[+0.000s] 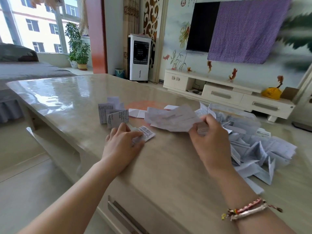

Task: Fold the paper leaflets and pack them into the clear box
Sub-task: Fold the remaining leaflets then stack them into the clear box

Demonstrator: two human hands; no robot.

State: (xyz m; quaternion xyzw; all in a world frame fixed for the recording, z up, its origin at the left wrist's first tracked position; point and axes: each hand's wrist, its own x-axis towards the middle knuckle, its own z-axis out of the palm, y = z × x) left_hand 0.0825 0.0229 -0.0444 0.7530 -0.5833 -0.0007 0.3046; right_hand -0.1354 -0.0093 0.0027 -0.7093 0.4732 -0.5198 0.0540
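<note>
since these leaflets are thin printed paper, they should weigh almost nothing, bend at a touch, crease sharply, tear if tugged, and slide easily on the glossy table (70, 98); a corner or edge is the sensible place to pinch one, with the other hand pinning it flat. the left hand (122, 142) lies low on the table with fingers stretched over a small folded leaflet (144, 135), pressing it down near the front middle of the top. the right hand (208, 132) is raised a little, its fingers curled and pinching the near edge of a crumpled open sheet (170, 119), which hangs loose and looks blurred. beyond the left hand stands a cluster of folded leaflets (114, 114), upright and leaning on one another; i count roughly five, though overlaps make that uncertain. a flat opened sheet (136, 113) lies just behind them. to the right sprawls a heap of unfolded leaflets (253, 149), too many and too tangled to count. something clear and boxy (236, 114) seems to sit behind that heap, but i cannot tell if it is the box. so most of the folding looks undone. on the right wrist are braided bracelets (248, 208), apparently two.
</note>
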